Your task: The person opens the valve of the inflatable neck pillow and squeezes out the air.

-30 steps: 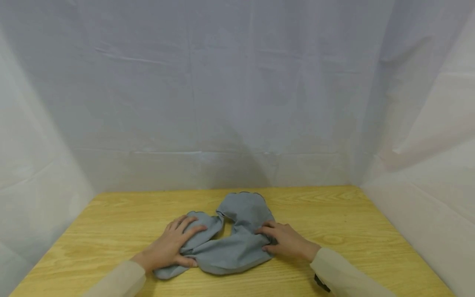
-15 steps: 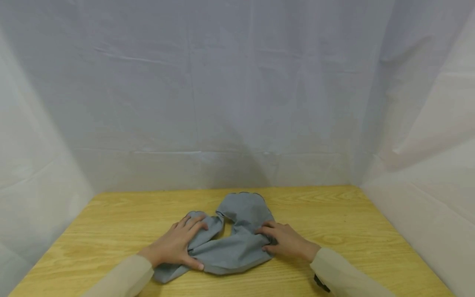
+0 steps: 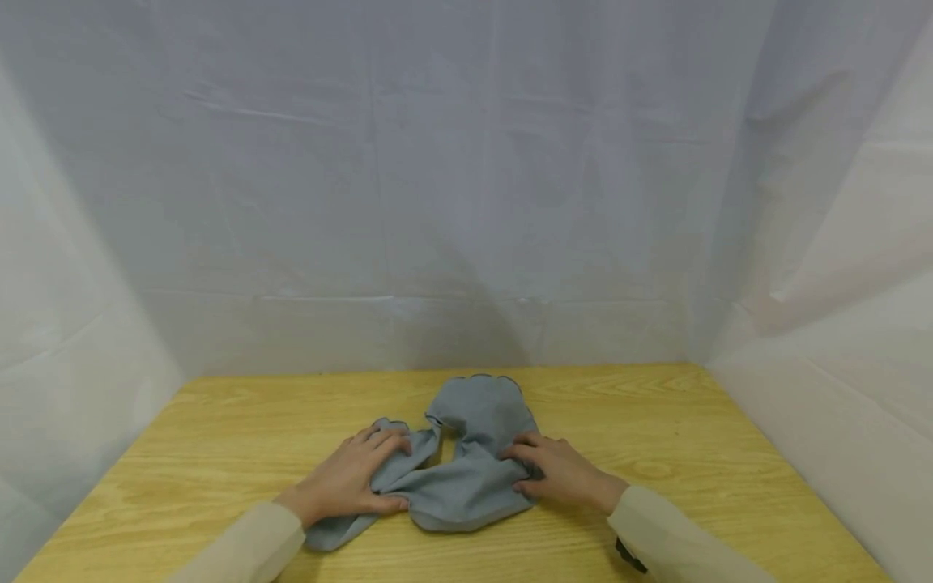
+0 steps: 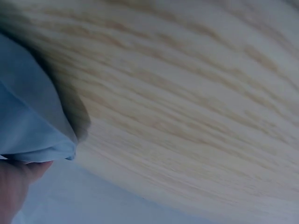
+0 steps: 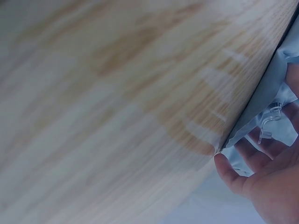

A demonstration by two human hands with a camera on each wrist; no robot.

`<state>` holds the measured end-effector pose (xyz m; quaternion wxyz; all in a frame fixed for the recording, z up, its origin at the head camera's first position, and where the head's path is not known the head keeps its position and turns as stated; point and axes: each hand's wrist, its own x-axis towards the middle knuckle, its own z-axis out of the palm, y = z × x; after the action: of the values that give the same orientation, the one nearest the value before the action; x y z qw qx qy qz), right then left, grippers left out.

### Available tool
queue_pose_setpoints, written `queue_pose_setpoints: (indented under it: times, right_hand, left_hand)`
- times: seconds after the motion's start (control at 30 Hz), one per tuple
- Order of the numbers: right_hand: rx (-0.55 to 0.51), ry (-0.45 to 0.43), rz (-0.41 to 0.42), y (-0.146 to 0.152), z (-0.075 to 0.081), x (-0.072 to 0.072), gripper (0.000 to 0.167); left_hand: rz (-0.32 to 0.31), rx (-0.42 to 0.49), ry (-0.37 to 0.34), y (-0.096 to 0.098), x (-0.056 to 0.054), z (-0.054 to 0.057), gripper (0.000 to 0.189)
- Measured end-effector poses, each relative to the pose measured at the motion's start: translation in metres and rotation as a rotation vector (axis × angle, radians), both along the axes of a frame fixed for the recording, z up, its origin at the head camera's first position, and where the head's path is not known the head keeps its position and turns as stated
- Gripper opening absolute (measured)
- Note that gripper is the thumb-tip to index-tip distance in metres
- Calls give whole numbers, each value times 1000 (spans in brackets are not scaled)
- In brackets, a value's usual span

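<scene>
A crumpled blue-grey cloth (image 3: 466,486) with a dark, wavy edge lies on the wooden table, with a gap between its two upper lobes. My left hand (image 3: 353,478) grips its left part, fingers bent over the top and thumb along the near side. In the left wrist view, a smooth fold of the cloth (image 4: 30,102) stands over part of the hand (image 4: 14,186). On the right edge, my right hand (image 3: 568,474) holds the cloth between thumb and bent fingers. The right wrist view shows these fingers (image 5: 254,156) behind the cloth's edge.
The wood-grain table (image 3: 656,437) ends at a hanging white sheet (image 3: 466,202), with more sheeting along both sides. A small clear piece (image 5: 271,121) shows by the cloth in the right wrist view. Something dark (image 3: 630,557) sits under the right sleeve.
My left hand has shifted a little to the right, its fingers drawing closer together and bunching the cloth by the thumb. The right hand has stayed in place.
</scene>
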<state>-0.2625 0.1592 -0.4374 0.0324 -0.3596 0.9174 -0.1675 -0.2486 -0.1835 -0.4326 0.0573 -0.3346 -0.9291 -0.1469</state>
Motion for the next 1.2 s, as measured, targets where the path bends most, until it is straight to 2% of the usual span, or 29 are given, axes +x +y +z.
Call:
queue_pose_setpoints:
  times: [0.33, 0.47, 0.57, 0.7, 0.8, 1.0, 1.2]
  right_hand:
    - [-3, 39, 14, -1, 2, 1, 39]
    - [-4, 30, 10, -1, 2, 1, 39]
    - [-7, 25, 11, -1, 3, 1, 39]
    - [-14, 16, 20, -1, 4, 2, 39]
    - [-15, 5, 22, -1, 5, 2, 39]
    - [-15, -4, 17, 0, 4, 2, 39]
    - [-15, -6, 24, 1, 4, 2, 39]
  left_hand:
    - [-52, 20, 64, 4, -1, 0, 42]
    - [-66, 18, 53, 4, -1, 1, 41]
    - [-61, 19, 15, 4, -1, 2, 51]
    - [-15, 12, -59, 3, 2, 3, 76]
    - [25, -13, -85, 5, 4, 3, 89]
    - [108, -76, -95, 17, 11, 7, 97]
    - [249, -97, -99, 33, 15, 9, 98]
